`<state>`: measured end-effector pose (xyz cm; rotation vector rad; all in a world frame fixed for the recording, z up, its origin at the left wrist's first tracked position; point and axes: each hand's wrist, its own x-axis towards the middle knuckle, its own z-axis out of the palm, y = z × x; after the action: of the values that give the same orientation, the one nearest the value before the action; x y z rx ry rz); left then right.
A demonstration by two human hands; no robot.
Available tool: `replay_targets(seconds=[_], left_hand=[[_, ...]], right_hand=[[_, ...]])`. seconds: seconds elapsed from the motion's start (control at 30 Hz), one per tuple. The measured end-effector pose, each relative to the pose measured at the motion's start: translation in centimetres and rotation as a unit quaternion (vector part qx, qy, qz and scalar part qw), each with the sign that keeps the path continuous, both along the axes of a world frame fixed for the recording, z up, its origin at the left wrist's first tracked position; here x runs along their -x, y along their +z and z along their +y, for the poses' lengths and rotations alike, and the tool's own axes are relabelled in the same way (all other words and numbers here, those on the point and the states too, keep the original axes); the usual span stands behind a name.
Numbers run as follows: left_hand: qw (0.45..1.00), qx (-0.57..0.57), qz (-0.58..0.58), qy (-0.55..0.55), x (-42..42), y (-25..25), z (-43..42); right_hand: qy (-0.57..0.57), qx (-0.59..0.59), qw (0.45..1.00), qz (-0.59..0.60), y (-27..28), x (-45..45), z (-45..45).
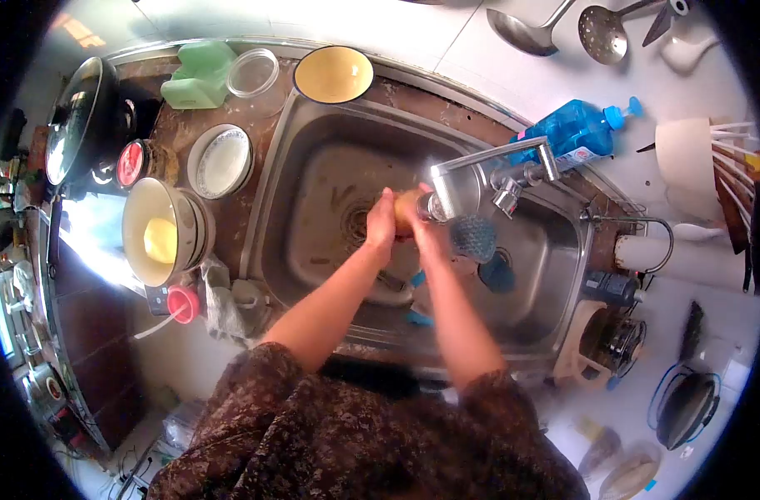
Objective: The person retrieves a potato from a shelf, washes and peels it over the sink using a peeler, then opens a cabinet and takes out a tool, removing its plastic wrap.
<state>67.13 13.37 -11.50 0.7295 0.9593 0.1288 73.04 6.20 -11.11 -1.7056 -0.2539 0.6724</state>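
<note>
- Before us, the sink is set into the counter.
- Our left hand and right hand are over the sink, at the end of the faucet.
- Along the counter's back edge we see, left to right, a container, a tub, a bowl and a bottle.
- Left of the sink we have stacked dishes; nearer us, stacked bowls.

Dull metal sink, shiny chrome-like faucet, smooth blue plastic bottle
</note>
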Motion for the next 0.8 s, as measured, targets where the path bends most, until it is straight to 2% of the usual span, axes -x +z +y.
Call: replay_targets(seconds=[0.03, 0.1, 0.13, 0.17, 0.2, 0.23, 0.27, 0.3, 0.33, 0.37, 0.4, 0.43, 0.47, 0.5, 0.57, 0.6, 0.63, 0.7, 0.73, 0.8], left_hand=[[0.998, 0.056, -0.014, 0.027, 0.0, -0.5, 0.5], [0.998, 0.065, -0.004, -0.007, 0.3, -1.2, 1.2], [0.994, 0.107, 0.024, -0.010, 0.3, -1.2, 1.3], [0.988, 0.147, 0.051, -0.012, 0.3, -1.3, 1.4], [0.988, 0.145, 0.051, -0.012, 0.2, -1.0, 1.2], [0.991, 0.130, 0.032, -0.002, 0.2, -0.7, 0.5], [0.993, 0.116, 0.013, 0.008, 0.3, -0.4, 0.0], [0.993, 0.098, -0.062, -0.025, 0.7, -2.3, -0.4], [0.999, 0.007, -0.012, -0.033, 0.6, -1.2, -1.1], [0.995, -0.082, 0.036, -0.041, 0.5, -0.1, -1.9], [0.995, -0.082, 0.036, -0.042, 0.6, 0.0, -2.1], [0.988, -0.152, -0.011, -0.029, 0.7, 0.1, -2.4], [0.974, -0.220, -0.057, -0.015, 0.8, 0.1, -2.5], [0.974, -0.219, -0.057, -0.013, 0.7, -0.2, -2.4], [0.989, -0.148, -0.007, 0.028, 0.5, -1.0, -1.7], [0.994, -0.104, 0.025, 0.017, 0.4, 0.2, -0.7], [0.978, -0.204, 0.041, 0.021, 0.3, -0.7, 0.0], [0.997, -0.071, 0.022, 0.008, 0.7, -0.6, 0.5], [0.997, -0.072, 0.023, 0.006, 1.0, -0.4, 0.7], [0.994, -0.056, 0.073, -0.065, 1.4, -0.2, 0.7]], right_hand=[[0.001, 0.001, 1.000, 0.000, 0.2, 0.2, -0.3], [0.084, -0.090, 0.992, -0.015, 0.4, 0.6, -0.7], [0.055, -0.076, 0.993, -0.069, -0.1, 0.6, -0.6], [0.055, -0.077, 0.993, -0.068, -0.4, 0.5, -0.3], [-0.003, -0.027, 0.996, -0.084, -0.5, 0.3, 0.1], [-0.060, 0.025, 0.993, -0.099, -0.5, 0.2, 0.3], [-0.061, 0.025, 0.993, -0.098, -1.6, -0.1, 0.1], [-0.092, 0.076, 0.988, -0.097, -3.4, -0.6, -0.2], [-0.122, 0.127, 0.980, -0.096, -3.8, -0.8, -0.2], [-0.123, 0.127, 0.980, -0.096, -4.2, -0.9, -0.3], [-0.203, 0.055, 0.976, 0.051, -3.6, -0.9, -0.2], [-0.276, -0.020, 0.941, 0.196, -3.2, -0.9, -0.2], [-0.273, -0.002, 0.936, 0.222, -3.8, -1.1, -0.5], [-0.271, -0.001, 0.937, 0.221, -3.3, -1.0, -0.4], [-0.121, 0.041, 0.991, 0.049, -2.3, 0.0, -0.5], [-0.072, 0.048, 0.996, 0.023, 0.7, 0.9, -0.1], [0.002, 0.011, 1.000, -0.016, 0.6, 1.3, -0.4], [0.047, -0.009, 0.996, -0.070, 1.3, 1.6, -0.5], [0.045, -0.010, 0.997, -0.068, 0.8, 1.6, -0.6], [0.010, 0.106, 0.988, -0.111, -0.5, 1.2, -0.8]])
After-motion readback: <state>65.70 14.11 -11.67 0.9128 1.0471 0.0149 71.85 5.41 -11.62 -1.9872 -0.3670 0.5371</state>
